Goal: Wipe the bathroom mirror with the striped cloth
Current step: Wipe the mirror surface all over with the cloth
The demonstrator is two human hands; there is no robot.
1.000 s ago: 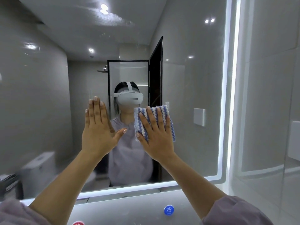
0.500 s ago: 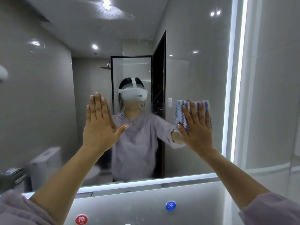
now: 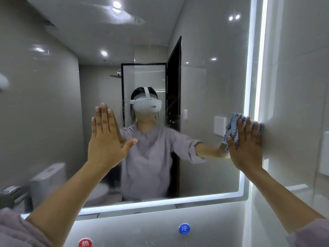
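2 hands on the large LED-edged bathroom mirror [image 3: 204, 82]. The right hand [image 3: 246, 145], fingers straight, presses the blue-and-white striped cloth [image 3: 232, 124] flat at the mirror's right edge. The glass lies leftward, so the next stroke prob. runs toward the left hand [image 3: 106, 138] — spread flat, holding nothing.

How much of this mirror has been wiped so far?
The middle of the mirror looks clear, so that band seems done. In hand: the right hand presses the striped cloth flat at the lit right edge; the left hand rests flat on the mirror. Left: streaks near the top.
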